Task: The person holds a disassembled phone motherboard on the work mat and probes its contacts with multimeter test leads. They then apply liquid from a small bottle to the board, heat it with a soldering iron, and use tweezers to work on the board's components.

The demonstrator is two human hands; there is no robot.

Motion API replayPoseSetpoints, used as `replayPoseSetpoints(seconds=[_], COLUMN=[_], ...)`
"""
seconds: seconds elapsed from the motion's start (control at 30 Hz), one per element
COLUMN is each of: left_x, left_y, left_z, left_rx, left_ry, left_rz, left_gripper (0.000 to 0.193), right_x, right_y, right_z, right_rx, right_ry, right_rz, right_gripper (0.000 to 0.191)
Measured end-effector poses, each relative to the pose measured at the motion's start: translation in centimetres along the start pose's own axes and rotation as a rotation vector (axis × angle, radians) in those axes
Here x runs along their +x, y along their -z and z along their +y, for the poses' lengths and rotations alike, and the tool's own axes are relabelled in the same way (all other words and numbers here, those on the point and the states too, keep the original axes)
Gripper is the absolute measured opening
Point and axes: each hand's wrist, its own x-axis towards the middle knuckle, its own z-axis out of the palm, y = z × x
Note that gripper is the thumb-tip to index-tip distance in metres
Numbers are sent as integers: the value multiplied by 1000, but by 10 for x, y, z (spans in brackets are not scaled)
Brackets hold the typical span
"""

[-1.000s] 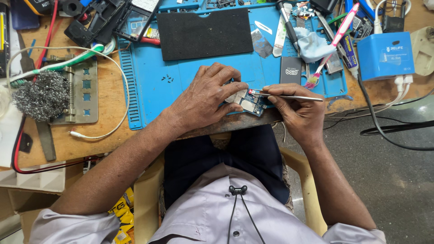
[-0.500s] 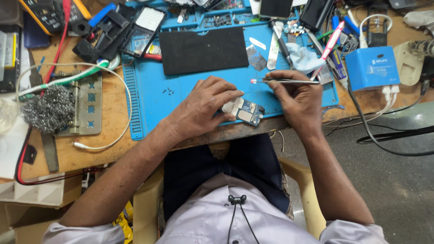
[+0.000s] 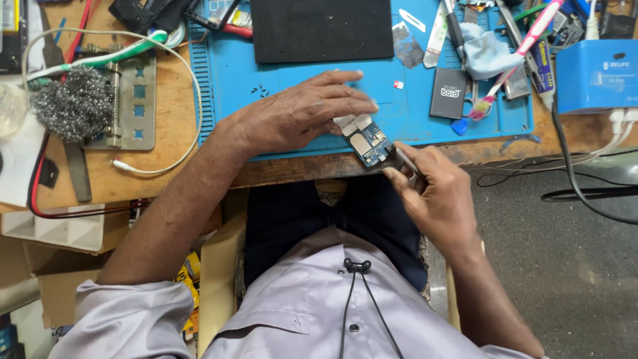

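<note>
Small circuit board [image 3: 369, 141] at the near edge of a blue mat [image 3: 292, 93] on the wooden surface [image 3: 166, 166], left hand [image 3: 299, 116] flat with fingers pinning the board, right hand [image 3: 435, 193] pinching thin metal tweezers [image 3: 407, 161] at its corner, steel wool [image 3: 72, 105] well to the left.

My wooden surface [image 3: 166, 179] is worn and scuffed, with a blue mat [image 3: 279, 80] spread across its middle. To my right the floor [image 3: 565, 266] is dark grey and speckled, with black cables [image 3: 585, 193] trailing down onto it. Under the surface on my left sit cardboard boxes [image 3: 60, 233]. The light is even and soft.
</note>
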Motion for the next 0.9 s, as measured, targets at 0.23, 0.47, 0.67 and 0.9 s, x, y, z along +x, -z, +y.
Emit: replayPoseSetpoints(seconds=[0.23,0.47,0.67,0.9], left_x=[-22,-32,-39,-40], left_y=[2,-17,-25,-19], left_z=[43,52,45,47], left_rx=[152,201,168,174], left_ry=[411,398,392,323], left_rz=[26,50,40,70], left_gripper=[109,125,128,137], right_x=[-9,-8,12,44], right_y=[-13,-5,17,-10], right_z=[-6,-10,7,38], right_rx=[158,303,-149,-333], right_ry=[-64,-141,181,317], right_rz=[-46,-39,57,150], right_gripper=[32,33,39,19])
